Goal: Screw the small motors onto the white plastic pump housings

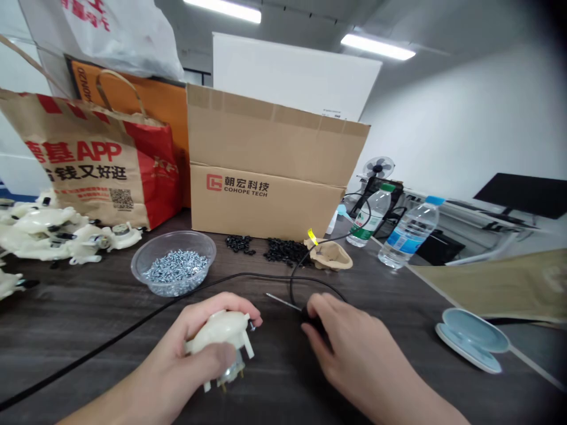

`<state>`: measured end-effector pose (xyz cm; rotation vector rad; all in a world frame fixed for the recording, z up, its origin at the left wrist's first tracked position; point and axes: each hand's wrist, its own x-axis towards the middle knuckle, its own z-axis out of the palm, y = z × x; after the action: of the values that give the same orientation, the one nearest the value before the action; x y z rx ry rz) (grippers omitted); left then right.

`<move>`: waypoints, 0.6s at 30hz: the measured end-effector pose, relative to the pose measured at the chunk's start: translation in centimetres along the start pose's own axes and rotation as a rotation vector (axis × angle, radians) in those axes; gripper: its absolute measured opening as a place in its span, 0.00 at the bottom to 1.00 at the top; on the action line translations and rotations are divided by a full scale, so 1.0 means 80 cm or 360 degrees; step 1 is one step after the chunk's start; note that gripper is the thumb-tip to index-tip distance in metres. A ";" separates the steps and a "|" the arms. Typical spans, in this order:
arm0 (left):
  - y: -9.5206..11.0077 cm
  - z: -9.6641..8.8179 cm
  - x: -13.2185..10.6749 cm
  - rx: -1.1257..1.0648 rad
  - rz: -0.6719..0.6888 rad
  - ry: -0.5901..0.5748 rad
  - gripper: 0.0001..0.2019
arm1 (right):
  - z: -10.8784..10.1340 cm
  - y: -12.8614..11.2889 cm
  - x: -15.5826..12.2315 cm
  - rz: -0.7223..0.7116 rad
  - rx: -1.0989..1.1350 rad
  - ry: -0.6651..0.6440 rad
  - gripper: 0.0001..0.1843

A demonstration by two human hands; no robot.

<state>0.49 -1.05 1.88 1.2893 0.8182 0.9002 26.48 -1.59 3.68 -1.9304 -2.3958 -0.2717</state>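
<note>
- Dark wood-grain tabletop (390, 301): open light-blue clamshell case (476, 330) at right edge.
- Left hand (188, 363) grips cream motor housing (221, 330); right hand (348, 336) grips screwdriver (286, 303).
- Beyond: electric fan (378, 168), monitor (522, 195).

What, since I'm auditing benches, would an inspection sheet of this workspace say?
Surface: dark wood-grain tabletop, crowded toward the back.
Job's things: cream plastic housing, screwdriver, clear plastic bowl of silver screws, pile of cream assemblies.
Clutter: KFC paper bag, Cohope Tech carton, green-capped bottle, blue-capped bottle, open pale-blue case, small black pieces.
Grips: left grip around the housing; right grip on the screwdriver, its tip apart from the housing.
Cables: black cable crosses the tabletop, passing in front of the bowl.
Surroundings: fan, monitor, lit ceiling tubes.
</note>
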 end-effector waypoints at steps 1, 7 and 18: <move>0.000 0.001 0.000 0.0024 0.0001 0.0013 0.19 | 0.002 0.004 0.001 0.0015 -0.0064 0.0049 0.04; -0.002 0.004 -0.003 0.0039 0.0048 0.0121 0.21 | 0.010 0.028 0.010 -0.0065 -0.0283 0.0003 0.08; 0.001 0.003 0.008 -0.0512 0.0135 0.0358 0.17 | -0.013 0.008 -0.023 -0.0263 0.0662 0.0605 0.09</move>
<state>0.99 -0.61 2.00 0.9586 0.7587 1.2077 27.43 -3.44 4.48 -1.3676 -2.1490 -0.1189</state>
